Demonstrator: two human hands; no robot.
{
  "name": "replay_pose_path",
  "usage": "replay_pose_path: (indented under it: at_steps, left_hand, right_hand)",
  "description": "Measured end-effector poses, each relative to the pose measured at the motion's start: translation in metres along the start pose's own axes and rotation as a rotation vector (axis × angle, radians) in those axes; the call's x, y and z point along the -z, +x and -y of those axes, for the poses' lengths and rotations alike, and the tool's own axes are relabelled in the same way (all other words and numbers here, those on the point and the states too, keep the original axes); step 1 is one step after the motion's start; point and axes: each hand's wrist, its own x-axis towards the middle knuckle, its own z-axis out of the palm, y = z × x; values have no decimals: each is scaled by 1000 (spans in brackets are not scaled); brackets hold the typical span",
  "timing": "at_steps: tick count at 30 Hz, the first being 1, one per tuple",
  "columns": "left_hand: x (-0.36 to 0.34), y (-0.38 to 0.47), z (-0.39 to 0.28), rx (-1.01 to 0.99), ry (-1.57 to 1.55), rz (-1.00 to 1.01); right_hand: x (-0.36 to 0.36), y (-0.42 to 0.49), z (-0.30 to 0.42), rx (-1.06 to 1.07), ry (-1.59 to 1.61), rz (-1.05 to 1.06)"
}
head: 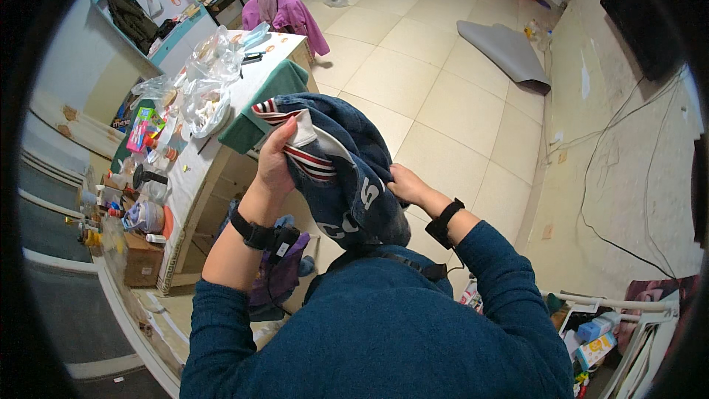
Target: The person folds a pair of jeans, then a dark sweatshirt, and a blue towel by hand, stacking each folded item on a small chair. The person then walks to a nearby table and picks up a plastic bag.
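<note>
A dark blue denim garment (354,122) with white letters and red, white and black striped ribbed trim hangs bunched in front of my torso. My left hand (278,158) grips it near the striped trim and a white inner part, thumb on top. On the other side, my right hand (406,184) pinches the denim edge, its fingertips partly hidden by the cloth. Both wrists wear black straps; the left strap carries a small black device. Just beyond the garment, a green cloth (266,105) lies over the corner of the white-topped table.
The table (221,149) at left bears plastic bags, bottles and boxes. A purple garment (288,14) drapes a chair beyond it. A grey mat (501,52) lies on the tiled floor. Cables (587,199) hang along the right wall, above a white rack (637,306) with boxes.
</note>
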Motion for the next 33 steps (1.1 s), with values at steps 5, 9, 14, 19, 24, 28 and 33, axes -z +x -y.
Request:
replay_pose_path:
  at_steps: [5, 9, 14, 19, 24, 28, 33]
  left_hand:
    - [28, 0, -4, 10, 170, -139]
    - [52, 2, 12, 121, 198, -463]
    - [56, 0, 12, 33, 442, -471]
    - [17, 14, 10, -13, 601, -292]
    - [-26, 32, 21, -59, 796, 50]
    - [-27, 30, 8, -47, 1028, 15]
    - [16, 13, -42, 88, 1191, -192]
  right_hand:
    - [83, -25, 39, 168, 527, -216]
    - [160, -40, 30, 349, 871, -541]
    - [198, -51, -25, -56, 635, -703]
    - [168, -51, -6, -48, -340, -649]
    - [101, -14, 82, 501, -47, -356]
    - [87, 13, 101, 415, 278, -299]
    - [116, 15, 83, 305, 486, -285]
